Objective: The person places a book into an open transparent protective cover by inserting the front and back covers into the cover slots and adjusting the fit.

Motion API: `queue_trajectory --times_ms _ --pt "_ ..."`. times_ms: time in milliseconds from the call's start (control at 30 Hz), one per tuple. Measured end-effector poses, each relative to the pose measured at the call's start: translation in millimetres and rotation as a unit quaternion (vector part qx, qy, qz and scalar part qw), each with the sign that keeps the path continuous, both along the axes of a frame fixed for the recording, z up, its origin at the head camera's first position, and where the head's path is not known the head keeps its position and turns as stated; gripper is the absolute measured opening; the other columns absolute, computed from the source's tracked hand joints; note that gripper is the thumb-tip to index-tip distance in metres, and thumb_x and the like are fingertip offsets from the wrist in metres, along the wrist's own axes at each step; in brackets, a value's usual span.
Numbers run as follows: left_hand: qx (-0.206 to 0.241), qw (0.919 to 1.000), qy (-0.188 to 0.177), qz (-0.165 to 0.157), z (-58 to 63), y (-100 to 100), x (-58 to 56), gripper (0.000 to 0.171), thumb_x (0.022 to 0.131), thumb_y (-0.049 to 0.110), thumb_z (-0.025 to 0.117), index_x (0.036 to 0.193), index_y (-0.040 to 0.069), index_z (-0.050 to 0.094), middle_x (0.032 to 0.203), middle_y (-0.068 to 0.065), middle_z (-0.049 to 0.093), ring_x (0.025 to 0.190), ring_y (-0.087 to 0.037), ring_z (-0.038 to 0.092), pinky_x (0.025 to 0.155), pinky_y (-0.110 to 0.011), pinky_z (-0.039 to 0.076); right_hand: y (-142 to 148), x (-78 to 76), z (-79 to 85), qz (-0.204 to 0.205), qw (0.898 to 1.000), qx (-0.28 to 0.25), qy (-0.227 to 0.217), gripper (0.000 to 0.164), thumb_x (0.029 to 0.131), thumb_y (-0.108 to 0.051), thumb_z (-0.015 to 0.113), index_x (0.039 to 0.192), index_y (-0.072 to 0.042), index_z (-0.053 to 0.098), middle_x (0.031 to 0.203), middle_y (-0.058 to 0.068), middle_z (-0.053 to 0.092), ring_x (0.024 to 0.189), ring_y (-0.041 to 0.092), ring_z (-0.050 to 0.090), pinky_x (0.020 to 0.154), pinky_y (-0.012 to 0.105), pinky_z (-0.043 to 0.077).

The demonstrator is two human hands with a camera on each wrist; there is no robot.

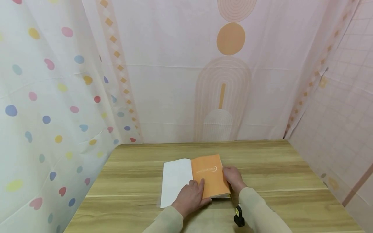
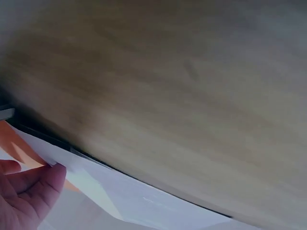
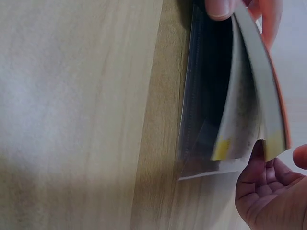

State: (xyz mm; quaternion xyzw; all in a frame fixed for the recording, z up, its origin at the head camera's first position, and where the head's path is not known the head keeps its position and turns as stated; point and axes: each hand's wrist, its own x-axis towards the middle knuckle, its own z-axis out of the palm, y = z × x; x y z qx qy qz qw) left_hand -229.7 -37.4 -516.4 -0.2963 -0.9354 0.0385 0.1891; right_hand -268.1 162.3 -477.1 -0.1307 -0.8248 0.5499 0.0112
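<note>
A book [image 1: 211, 181] lies spread on the wooden table, its orange page on the right and its white leaf [image 1: 176, 181] on the left. My left hand [image 1: 190, 197] rests low near the fold, its index finger straight on the orange page and its thumb by the bottom edge. My right hand [image 1: 233, 178] grips the book's right edge. In the right wrist view, the right thumb [image 3: 219, 7] presses the page edges, and the page block [image 3: 261, 91] bows and fans apart above a dark cover in a clear sleeve [image 3: 211, 176]. The left fingers [image 2: 50, 179] touch the leaf in the left wrist view.
Wood-grain table [image 1: 131, 181] extends around the book. A pale patterned curtain [image 1: 169, 97] hangs behind it, with dotted cloth [image 1: 58, 106] at the left and checked cloth [image 1: 344, 113] at the right. A small black device [image 1: 239, 217] sits on the right wrist.
</note>
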Motion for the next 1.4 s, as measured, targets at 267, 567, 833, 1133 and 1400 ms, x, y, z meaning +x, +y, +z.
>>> queue_trajectory --times_ms 267,567,833,1133,1400 --pt "0.031 0.9993 0.001 -0.018 -3.1 -7 1.1 0.072 0.091 0.062 0.057 0.131 0.002 0.056 0.081 -0.013 0.061 0.07 -0.022 0.058 0.052 -0.032 0.051 -1 -1.5 1.0 -0.009 1.0 -0.02 -0.011 0.033 0.099 -0.019 0.047 0.097 0.005 0.069 0.077 0.007 0.06 0.069 0.019 0.056 0.062 0.03 0.046" --pt "0.037 0.9986 -0.03 -0.021 0.1 -8 2.5 0.064 0.099 0.049 0.052 0.145 0.004 0.045 0.084 -0.015 0.061 0.078 -0.025 0.061 0.06 -0.034 0.053 -2 -2.7 1.7 0.005 0.999 -0.031 -0.004 0.038 0.102 -0.018 0.042 0.108 0.009 0.068 0.092 0.014 0.069 0.077 0.019 0.063 0.068 0.032 0.052" --pt "0.047 0.9967 -0.062 -0.023 1.3 -9 2.3 0.064 0.102 0.041 0.047 0.151 0.001 0.036 0.09 -0.016 0.061 0.08 -0.026 0.061 0.062 -0.035 0.053 -5 -4.5 5.4 0.046 0.996 -0.071 0.011 0.044 0.107 -0.024 0.037 0.116 0.009 0.065 0.088 0.015 0.069 0.069 0.018 0.065 0.064 0.036 0.056" --pt "0.052 0.9927 -0.107 -0.014 5.0 -9 0.7 0.064 0.104 0.04 0.043 0.153 0.002 0.031 0.099 -0.017 0.062 0.081 -0.026 0.06 0.066 -0.036 0.053 -10 -7.2 12.2 0.053 0.994 -0.092 0.024 0.047 0.105 -0.034 0.045 0.12 0.005 0.066 0.087 0.01 0.069 0.07 0.017 0.066 0.062 0.033 0.055" --pt "0.059 0.9903 -0.125 -0.016 8.5 -11 -0.3 0.065 0.104 0.039 0.043 0.154 0.002 0.028 0.102 -0.016 0.064 0.084 -0.026 0.061 0.068 -0.036 0.053 -16 -11.5 14.5 0.038 0.995 -0.071 0.059 0.039 0.101 -0.032 0.055 0.113 0.001 0.072 0.085 0.008 0.071 0.068 0.016 0.066 0.061 0.033 0.056"
